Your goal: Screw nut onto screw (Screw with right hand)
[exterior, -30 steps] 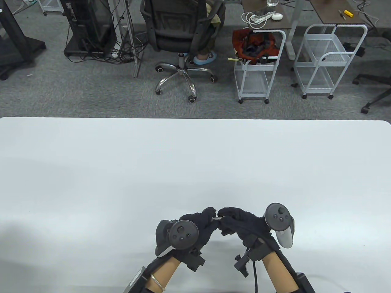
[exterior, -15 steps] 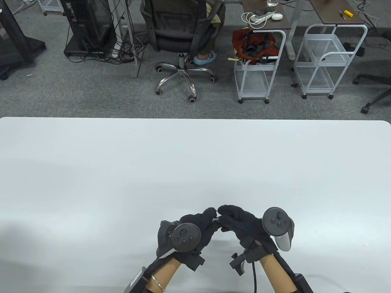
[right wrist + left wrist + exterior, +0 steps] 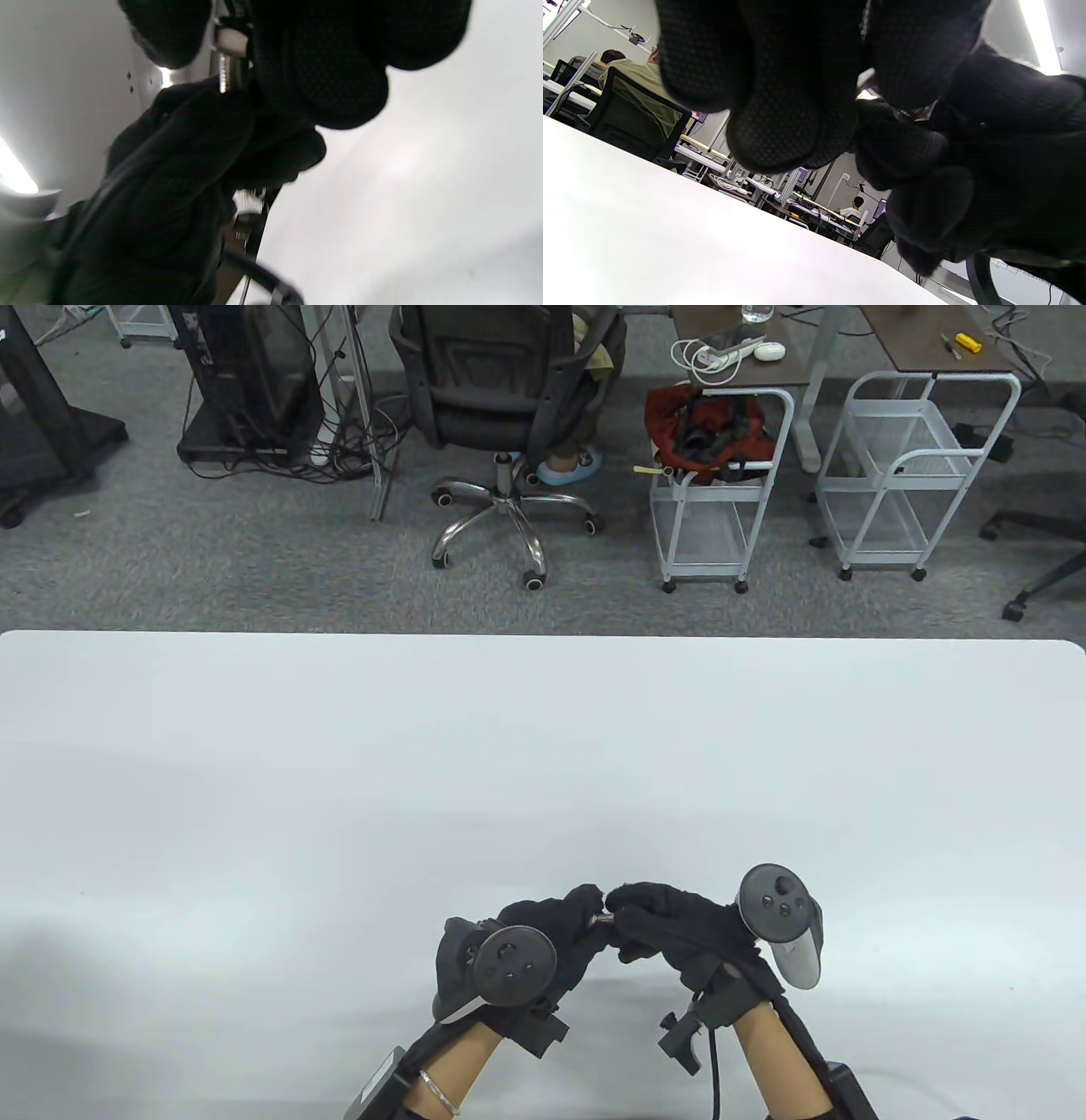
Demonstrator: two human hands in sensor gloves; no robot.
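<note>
White table (image 3: 543, 746) is carrying both gloved hands at its near edge. Left hand (image 3: 543, 937) is pinching the screw (image 3: 601, 917); right hand (image 3: 679, 929) is pinching its end, where the nut is hidden. Threading appears underway; seating cannot be confirmed.

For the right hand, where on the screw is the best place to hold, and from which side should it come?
Judging from the table view, the screw lies roughly level between both hands, its left end pinched by the left hand. The right hand best pinches the exposed right end from the right, fingertips around the shaft, so it can twist. The nut itself is hidden.
</note>
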